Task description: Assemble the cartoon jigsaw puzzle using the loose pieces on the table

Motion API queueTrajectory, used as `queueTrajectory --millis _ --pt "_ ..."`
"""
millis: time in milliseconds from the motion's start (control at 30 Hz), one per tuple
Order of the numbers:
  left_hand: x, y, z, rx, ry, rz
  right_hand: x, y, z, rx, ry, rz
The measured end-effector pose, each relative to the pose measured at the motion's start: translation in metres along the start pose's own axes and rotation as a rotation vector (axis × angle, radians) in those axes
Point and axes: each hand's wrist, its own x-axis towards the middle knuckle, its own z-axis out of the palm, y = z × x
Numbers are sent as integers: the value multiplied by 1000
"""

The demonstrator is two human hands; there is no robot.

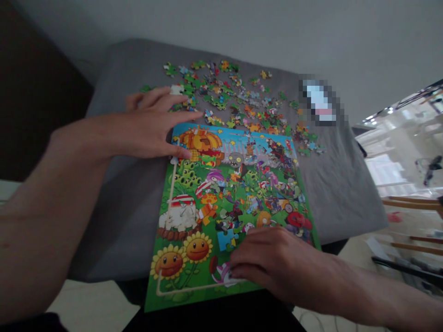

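The right hand [277,263] lies nearest, its fingers curled down onto the lower part of a cartoon jigsaw puzzle [228,207], just beside a purple-and-white figure in the picture. Whether those fingers pinch anything cannot be told, since they hide what is under them. A loose-looking blue jigsaw piece [226,240] sits on the puzzle just above and left of that hand. Two smiling sunflowers [183,256] fill the puzzle's lower-left area, and its near end juts past the edge of the tabletop over the person's dark clothing.

The hands are well apart, with the puzzle between them. The left hand [155,127] is open, fingers spread, and rests flat at the puzzle's upper-left corner, its thumb on the picture and its index finger reaching along the far edge.

The puzzle lies tilted across a gray cloth [335,198] covering the tabletop. Beyond its far edge, a scattered heap of loose jigsaw pieces [235,97] in green, orange and blue spreads over the cloth, and a few touch the left hand's fingers. A pixelated object [318,101] lies at the heap's right side, too blurred to name. Farther right, past the cloth, wooden chair slats [411,221] show.
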Motion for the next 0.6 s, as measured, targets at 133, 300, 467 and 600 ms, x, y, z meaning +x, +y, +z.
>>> queueTrajectory --millis 133,300,467,600 --pt "-1 3 -1 5 14 17 -11 -5 9 -77 54 18" --pt "0 7 -3 26 -13 -18 -6 2 0 -213 141 38" --pt "0 9 -6 42 -44 -21 18 4 -21 -418 23 -152" --pt "0 11 -5 50 -41 -35 35 7 -29 -464 -29 -225"
